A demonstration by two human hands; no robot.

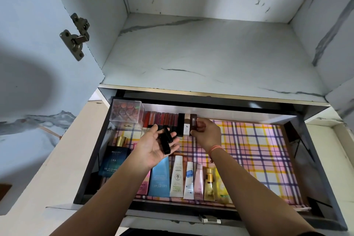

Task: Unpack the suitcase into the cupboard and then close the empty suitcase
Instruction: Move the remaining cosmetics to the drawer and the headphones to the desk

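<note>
A pulled-out cupboard drawer lined with pink and yellow checked paper lies below me. My left hand is palm up over it, with two black lipstick tubes lying across its loosely curled fingers. My right hand pinches a dark brown lipstick box at the right end of a row of lipsticks standing along the drawer's back edge. The suitcase is out of view.
A clear plastic box of small jars stands at the drawer's back left. A dark blue perfume bottle and several cream tubes lie along the front. A bare marble-look shelf is above, the open door at left.
</note>
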